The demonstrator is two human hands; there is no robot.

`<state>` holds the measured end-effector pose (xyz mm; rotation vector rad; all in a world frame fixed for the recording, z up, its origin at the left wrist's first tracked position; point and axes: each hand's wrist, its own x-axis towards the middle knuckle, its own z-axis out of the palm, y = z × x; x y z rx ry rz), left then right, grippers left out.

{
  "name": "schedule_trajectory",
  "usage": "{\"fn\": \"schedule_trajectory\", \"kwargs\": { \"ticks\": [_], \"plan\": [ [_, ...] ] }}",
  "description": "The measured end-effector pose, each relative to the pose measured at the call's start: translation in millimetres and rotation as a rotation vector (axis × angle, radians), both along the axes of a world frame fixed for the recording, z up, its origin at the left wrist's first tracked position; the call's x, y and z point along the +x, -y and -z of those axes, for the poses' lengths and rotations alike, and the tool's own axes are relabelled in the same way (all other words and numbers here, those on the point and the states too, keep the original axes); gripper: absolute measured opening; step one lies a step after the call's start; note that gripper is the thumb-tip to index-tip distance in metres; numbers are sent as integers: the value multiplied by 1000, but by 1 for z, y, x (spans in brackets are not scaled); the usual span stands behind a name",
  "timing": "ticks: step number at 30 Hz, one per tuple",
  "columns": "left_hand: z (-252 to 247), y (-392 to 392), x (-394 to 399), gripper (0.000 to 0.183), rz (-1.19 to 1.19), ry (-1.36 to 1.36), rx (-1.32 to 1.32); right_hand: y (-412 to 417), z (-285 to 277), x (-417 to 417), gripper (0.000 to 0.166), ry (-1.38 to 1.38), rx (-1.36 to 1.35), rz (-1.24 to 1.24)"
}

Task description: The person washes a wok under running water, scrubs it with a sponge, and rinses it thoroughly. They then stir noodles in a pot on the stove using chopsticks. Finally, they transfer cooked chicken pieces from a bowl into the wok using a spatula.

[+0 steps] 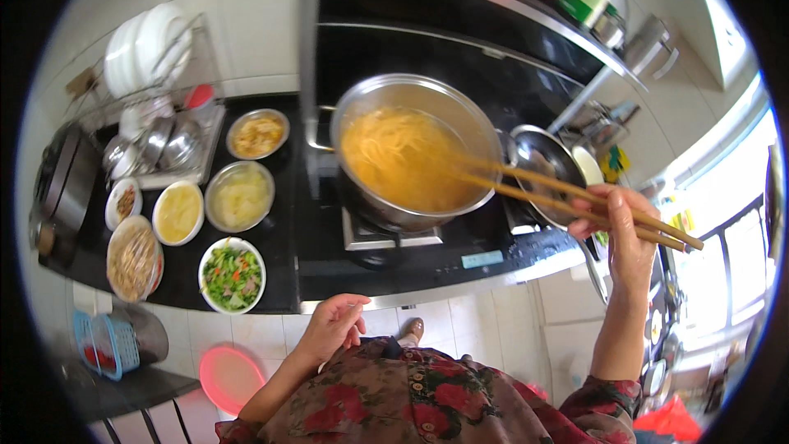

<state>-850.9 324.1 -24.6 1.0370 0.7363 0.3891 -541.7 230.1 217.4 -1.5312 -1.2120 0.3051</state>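
My right hand [624, 222] grips a pair of long wooden chopsticks [545, 182]. Their tips reach into a large stainless steel pot [414, 81], where they blur against the broth. Pale noodles [394, 151] lie in yellowish-orange liquid inside it. The pot sits over a gas burner [425, 238] on a black hob. My left hand [336, 324] holds nothing and hangs by the counter's front edge, fingers loosely apart.
Left of the pot stand bowls of chopped green vegetables [233, 275], pale sliced vegetable [240, 197], yellow food [179, 213] and cooked egg-like food [257, 134]. A black wok [536, 154] sits right of the pot. Plates [148, 49] fill a rack. A pink basin [229, 379] is on the floor.
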Motion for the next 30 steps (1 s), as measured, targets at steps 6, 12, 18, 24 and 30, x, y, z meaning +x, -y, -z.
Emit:
{"fn": "schedule_trajectory", "kwargs": {
  "ticks": [6, 12, 18, 24, 30],
  "plan": [
    [-1, 10, 20, 22, 62, -24, -18, 49, -11, 20, 38, -87, 205, 37],
    [3, 54, 68, 24, 157, -54, -39, 170, -8, 81, 43, -98, 499, 331],
    [-5, 128, 150, 25, 293, -119, 25, 368, 15, 155, 43, -53, 639, 577],
    [-17, 203, 232, 25, 450, -155, 60, 479, 94, 210, 40, -274, 657, 850],
    [-26, 234, 282, 24, 529, -194, 81, 517, 127, 239, 35, -325, 665, 937]
  ]
}}
